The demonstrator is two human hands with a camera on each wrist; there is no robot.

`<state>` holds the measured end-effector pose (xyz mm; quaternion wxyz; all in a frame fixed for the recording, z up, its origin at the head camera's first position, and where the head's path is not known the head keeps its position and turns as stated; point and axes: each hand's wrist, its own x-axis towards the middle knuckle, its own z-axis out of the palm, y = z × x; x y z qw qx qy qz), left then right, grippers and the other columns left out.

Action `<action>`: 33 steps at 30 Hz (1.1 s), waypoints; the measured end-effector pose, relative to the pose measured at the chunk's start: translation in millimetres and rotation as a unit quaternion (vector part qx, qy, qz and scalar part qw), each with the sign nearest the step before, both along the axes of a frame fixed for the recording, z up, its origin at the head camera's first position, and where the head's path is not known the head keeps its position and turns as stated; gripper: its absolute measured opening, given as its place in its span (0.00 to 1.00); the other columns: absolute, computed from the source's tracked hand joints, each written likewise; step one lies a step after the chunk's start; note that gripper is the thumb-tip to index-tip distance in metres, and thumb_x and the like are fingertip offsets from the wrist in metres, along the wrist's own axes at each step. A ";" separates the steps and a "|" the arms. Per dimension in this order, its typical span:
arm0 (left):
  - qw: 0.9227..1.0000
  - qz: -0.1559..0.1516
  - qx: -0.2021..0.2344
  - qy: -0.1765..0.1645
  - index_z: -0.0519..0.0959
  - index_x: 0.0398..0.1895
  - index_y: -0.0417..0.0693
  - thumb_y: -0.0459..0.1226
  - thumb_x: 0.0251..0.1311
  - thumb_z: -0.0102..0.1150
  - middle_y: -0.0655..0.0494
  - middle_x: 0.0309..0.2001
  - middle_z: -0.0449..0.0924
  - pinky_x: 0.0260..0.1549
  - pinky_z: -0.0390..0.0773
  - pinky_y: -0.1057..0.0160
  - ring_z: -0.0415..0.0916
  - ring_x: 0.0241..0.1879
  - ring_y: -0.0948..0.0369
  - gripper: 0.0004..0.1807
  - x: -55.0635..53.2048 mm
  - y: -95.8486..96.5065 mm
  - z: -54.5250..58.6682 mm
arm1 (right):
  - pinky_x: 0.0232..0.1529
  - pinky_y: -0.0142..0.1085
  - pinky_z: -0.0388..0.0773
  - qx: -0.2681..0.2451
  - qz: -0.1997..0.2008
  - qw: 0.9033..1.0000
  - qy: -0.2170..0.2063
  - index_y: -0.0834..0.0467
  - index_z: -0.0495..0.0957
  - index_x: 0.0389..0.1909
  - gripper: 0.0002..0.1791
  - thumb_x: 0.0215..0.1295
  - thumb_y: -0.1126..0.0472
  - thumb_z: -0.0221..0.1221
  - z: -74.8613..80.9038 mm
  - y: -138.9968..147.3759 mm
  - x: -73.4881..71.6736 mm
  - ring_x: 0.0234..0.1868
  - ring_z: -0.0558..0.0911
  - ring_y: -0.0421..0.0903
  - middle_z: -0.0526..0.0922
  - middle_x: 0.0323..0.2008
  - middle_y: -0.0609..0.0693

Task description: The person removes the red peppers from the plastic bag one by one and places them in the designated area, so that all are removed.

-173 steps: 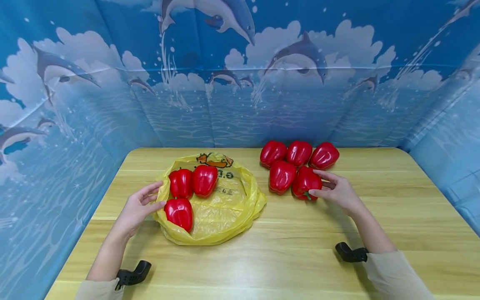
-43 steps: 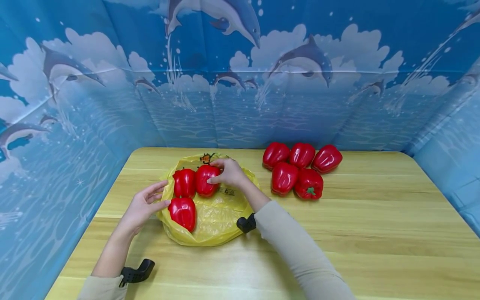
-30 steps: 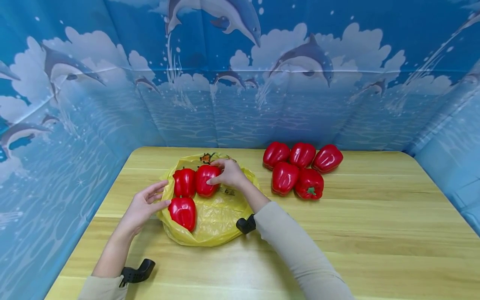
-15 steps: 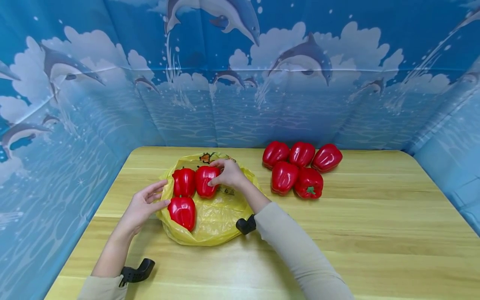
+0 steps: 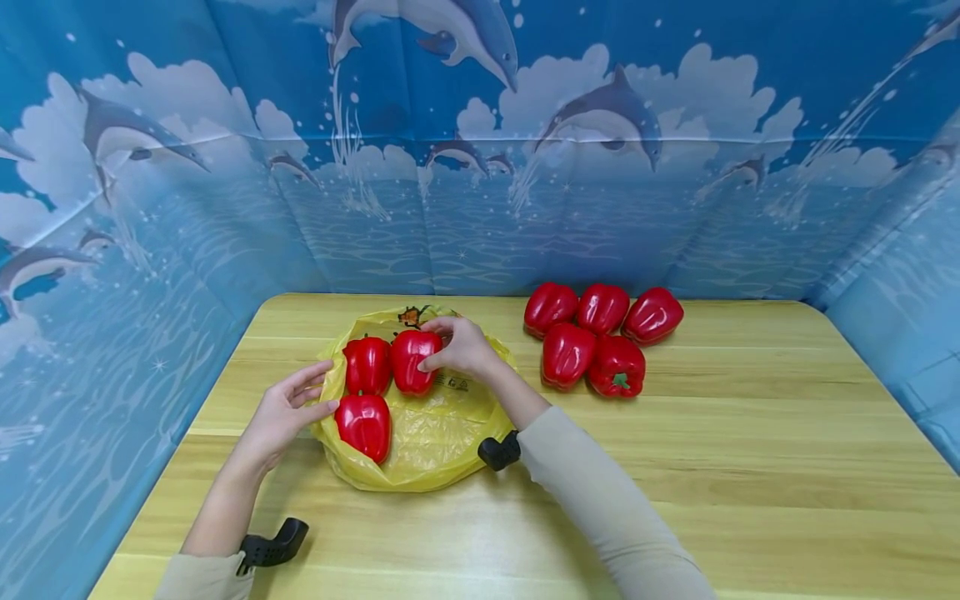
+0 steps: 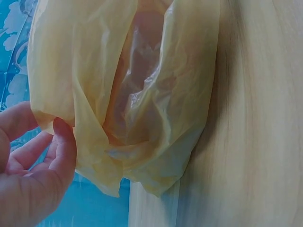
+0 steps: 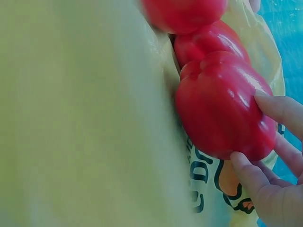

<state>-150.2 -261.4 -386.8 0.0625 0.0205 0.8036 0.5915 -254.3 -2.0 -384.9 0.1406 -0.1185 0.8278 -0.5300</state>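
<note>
A yellow plastic bag [image 5: 438, 454] lies opened out on the table, with three red bell peppers inside. My left hand [image 5: 281, 417] holds its left rim; the left wrist view shows thumb and finger at the bag's edge [image 6: 94, 156]. At the back of the bag, my right hand [image 5: 461, 348] grips the right-hand bell pepper [image 5: 411, 362] between thumb and fingers. The right wrist view shows those fingertips on the side and end of that pepper [image 7: 218, 104]. Another pepper [image 5: 367, 367] touches it on the left, and a third pepper [image 5: 363, 427] lies nearer the front.
Several more red peppers sit in a cluster to the bag's right, among them one with a green stem [image 5: 617, 367]. The wooden table [image 5: 750, 467] backs onto a blue dolphin-print curtain [image 5: 480, 225].
Several seconds ago my right hand was on the green-stemmed pepper in the right cluster; it has since moved left into the bag. Over the last second both hands have hardly moved.
</note>
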 end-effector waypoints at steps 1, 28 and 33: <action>1.000 0.000 0.000 0.000 0.58 0.68 0.37 0.31 0.58 0.59 0.40 0.67 0.55 0.42 0.72 0.77 0.56 0.61 0.44 0.35 0.1 0.0 -0.1 | 0.38 0.36 0.77 -0.001 0.000 1.000 0.001 0.55 0.77 0.52 0.31 0.42 0.69 0.72 0.2 0.7 0.3 0.47 0.73 0.49 0.75 0.51 0.52; 1.000 -0.002 -0.004 -0.002 0.57 0.68 0.37 0.31 0.59 0.58 0.39 0.68 0.54 0.42 0.72 0.77 0.57 0.61 0.44 0.35 1.4 -1.3 -1.8 | 0.39 0.38 0.79 -0.055 -0.019 0.998 -0.016 0.54 0.77 0.52 0.31 0.42 0.68 0.72 12.8 17.8 20.5 0.48 0.75 0.50 0.77 0.48 0.51; 1.000 -0.001 -0.004 -0.001 0.57 0.68 0.37 0.31 0.59 0.58 0.39 0.68 0.54 0.42 0.71 0.77 0.57 0.60 0.44 0.35 1.4 -0.5 -1.2 | 0.39 0.38 0.79 -0.061 -0.016 0.998 -0.015 0.54 0.78 0.51 0.30 0.42 0.68 0.72 15.4 20.7 23.0 0.50 0.74 0.52 0.77 0.48 0.51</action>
